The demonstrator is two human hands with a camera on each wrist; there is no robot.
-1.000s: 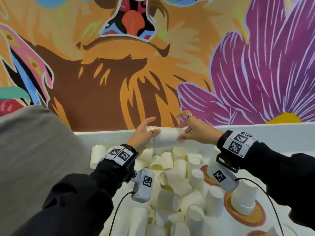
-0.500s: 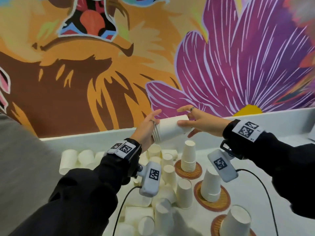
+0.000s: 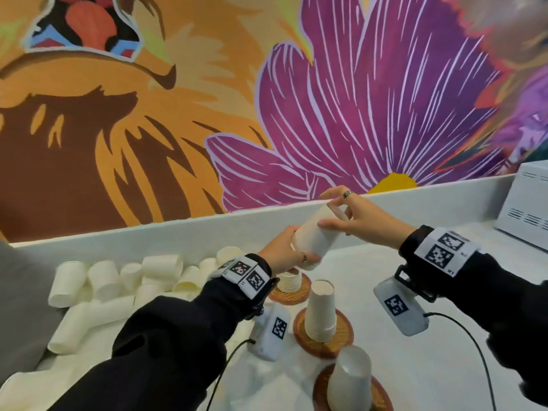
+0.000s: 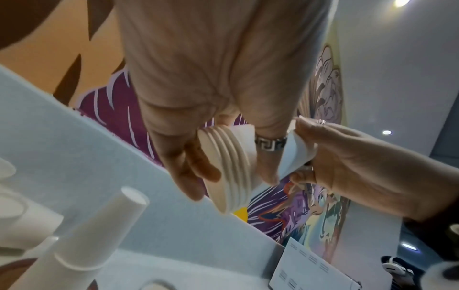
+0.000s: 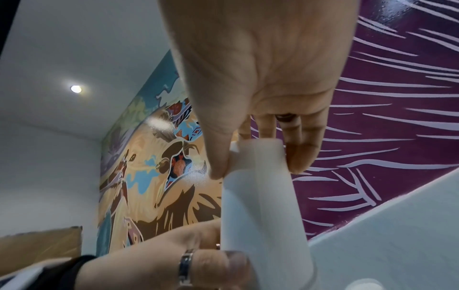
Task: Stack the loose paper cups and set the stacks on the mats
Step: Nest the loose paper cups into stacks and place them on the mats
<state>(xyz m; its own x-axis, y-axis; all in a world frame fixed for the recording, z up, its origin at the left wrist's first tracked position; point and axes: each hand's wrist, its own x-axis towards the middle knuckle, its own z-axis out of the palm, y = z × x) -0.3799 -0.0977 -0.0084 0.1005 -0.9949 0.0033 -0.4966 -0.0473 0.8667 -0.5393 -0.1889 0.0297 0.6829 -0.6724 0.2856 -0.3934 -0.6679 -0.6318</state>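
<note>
A stack of white paper cups (image 3: 317, 237) hangs tilted in the air between both hands, above the far mat (image 3: 292, 293). My left hand (image 3: 289, 250) grips its rim end, where several nested rims (image 4: 231, 166) show. My right hand (image 3: 341, 215) pinches the closed base end (image 5: 258, 155) with thumb and fingers. Cup stacks stand upside down on the far mat, the middle mat (image 3: 341, 336) and the near mat (image 3: 321, 387). Loose cups (image 3: 118, 280) lie in a heap at the left.
A white low wall (image 3: 178, 232) runs behind the table under the painted mural. A white appliance (image 3: 525, 212) stands at the far right. Grey cloth (image 3: 17, 307) lies at the left edge. Cables hang from both wrist cameras.
The held stack has tipped from lying sideways to tilted, base end up, and has moved right over the mats. The head view has turned right.
</note>
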